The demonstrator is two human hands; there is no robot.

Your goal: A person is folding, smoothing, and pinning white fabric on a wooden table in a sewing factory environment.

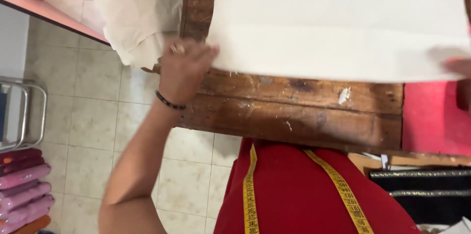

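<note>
Yellow tape measure [251, 192] hangs lower centre. Your left hand [184, 65] pinches the white sheet [338, 23], fingers clamped on its corner; your right hand [458, 65], blurred, grips the far edge. Judged: spreading; next, even tension.

Worn wooden desk [294, 111], scratched, paint-flecked along its near edge. Crumpled beige cloth [140, 13] hanging off its left edge. Yellow measuring tape [343, 192] draped over red garment [299, 190]. Pale tiled floor [93, 116]. Pink and maroon fabric rolls [22, 187] stacked at lower left. Metal chair frame [29, 116] beside them.
</note>
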